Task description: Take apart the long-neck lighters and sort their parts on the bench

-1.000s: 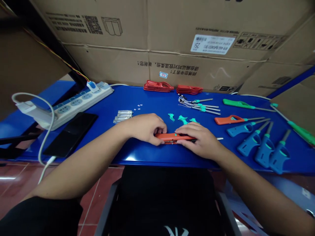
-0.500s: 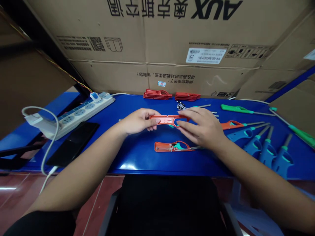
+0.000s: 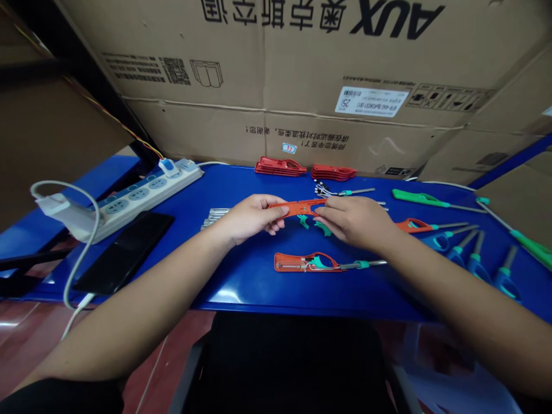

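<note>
An orange lighter casing half [image 3: 299, 208] is held level above the blue table between my two hands. My left hand [image 3: 254, 217] pinches its left end, thumb on top. On its right end, around the oval opening, the fingers of my right hand [image 3: 356, 218] are closed. Just below lie green trigger pieces [image 3: 322, 229]. Nearer me rests an open orange lighter half [image 3: 288, 263] with a tube, wires, a green trigger and a metal nozzle set in it. Behind my hands are wired igniter parts [image 3: 321, 188] and metal rods.
Red casing halves stand in two stacks [image 3: 280, 167] against the cardboard box [image 3: 215, 126]. Blue lighters [image 3: 474, 267], an orange one [image 3: 414, 225] and green ones [image 3: 420, 198] lie to the right. At left are a power strip [image 3: 146, 195], a black phone [image 3: 125, 253] and silver tubes [image 3: 213, 217].
The casing half has tilted in my hands, its inner face now less turned to me. My right hand has rolled over its right end. The camera view has shifted slightly.
</note>
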### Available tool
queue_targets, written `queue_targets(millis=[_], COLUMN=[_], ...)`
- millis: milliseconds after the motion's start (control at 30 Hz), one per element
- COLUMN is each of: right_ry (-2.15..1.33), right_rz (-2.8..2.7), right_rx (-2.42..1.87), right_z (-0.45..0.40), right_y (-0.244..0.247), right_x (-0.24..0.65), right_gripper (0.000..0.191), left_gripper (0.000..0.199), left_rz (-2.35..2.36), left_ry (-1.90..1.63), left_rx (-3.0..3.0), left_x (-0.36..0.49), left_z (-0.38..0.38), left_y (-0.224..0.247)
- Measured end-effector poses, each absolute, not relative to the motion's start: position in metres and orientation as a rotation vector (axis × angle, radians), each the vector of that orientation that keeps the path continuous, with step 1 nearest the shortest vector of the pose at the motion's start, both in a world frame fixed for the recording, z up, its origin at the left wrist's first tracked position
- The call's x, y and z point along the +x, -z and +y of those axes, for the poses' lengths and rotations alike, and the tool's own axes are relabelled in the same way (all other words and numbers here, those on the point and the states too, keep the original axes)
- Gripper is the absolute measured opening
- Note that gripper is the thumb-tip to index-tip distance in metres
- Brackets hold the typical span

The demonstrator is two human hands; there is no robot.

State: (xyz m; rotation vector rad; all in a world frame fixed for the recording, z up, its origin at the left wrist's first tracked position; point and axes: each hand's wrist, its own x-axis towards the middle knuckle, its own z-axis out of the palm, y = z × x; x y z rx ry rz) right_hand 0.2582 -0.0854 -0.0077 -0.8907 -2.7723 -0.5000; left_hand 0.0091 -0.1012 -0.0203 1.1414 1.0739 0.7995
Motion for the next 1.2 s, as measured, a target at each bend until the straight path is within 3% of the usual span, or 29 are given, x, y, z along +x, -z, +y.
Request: queue_targets(millis=[133,233,533,1200], right_ry=[0.327,0.19,0.4,0.271], right_rz=[-2.766,-2.716,-2.818,-2.768], right_rx=[-0.936,-1.078,-1.519,-1.518], right_z=[-0.058,-0.021,0.079,0.09], right_y=[-0.003,-0.009,-0.006,0.009], right_x=[0.275,0.296,0.332,0.334], right_gripper=[0.041,0.042,0.04,0.04], left_gripper=[0.027,0.027,0.024,0.036], left_rz=[1.089,1.215,1.337,1.297], left_ry=[-0.955,-1.053,-1.023,-1.021], left_rx=[1.024,1.068,1.216,1.377], left_x=[0.008,0.005,0.001,0.0], left_z=[-0.099,-0.096,-0.091,-0.091], left_y=[0.019,0.017,0.019,0.025])
